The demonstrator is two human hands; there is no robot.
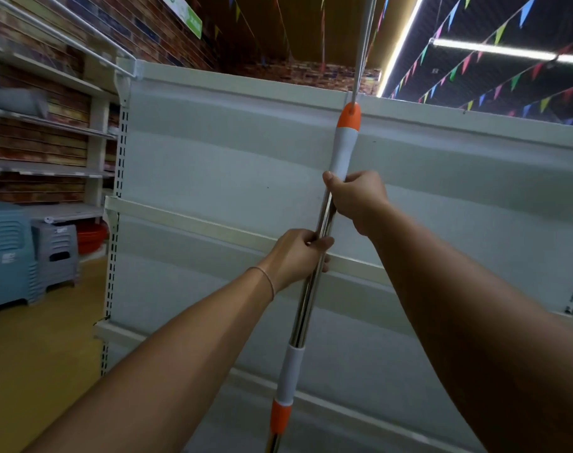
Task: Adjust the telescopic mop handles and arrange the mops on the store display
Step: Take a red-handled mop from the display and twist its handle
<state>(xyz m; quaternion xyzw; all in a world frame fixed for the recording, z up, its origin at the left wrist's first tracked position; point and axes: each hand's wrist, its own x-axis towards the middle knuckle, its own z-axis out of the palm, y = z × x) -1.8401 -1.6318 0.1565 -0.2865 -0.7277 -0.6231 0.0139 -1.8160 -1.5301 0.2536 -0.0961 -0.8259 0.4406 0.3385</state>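
While your left hand (295,255) is gripping the mop handle (311,289) below, your right hand (357,199) is clamping the upper collar (345,145), probably to twist it.

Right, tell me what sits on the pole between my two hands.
Only bare shiny metal pole runs between the left hand and the right hand in the head view; no collar or grip there.

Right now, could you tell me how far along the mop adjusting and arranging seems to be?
Nothing looks finished: no mop shows on the white display panel. In hand is one mop handle, held nearly upright. The right hand grips just below the upper orange-and-white collar, and the left hand grips the steel tube lower down, above the lower collar. Setting its length and placing it on the display remain.
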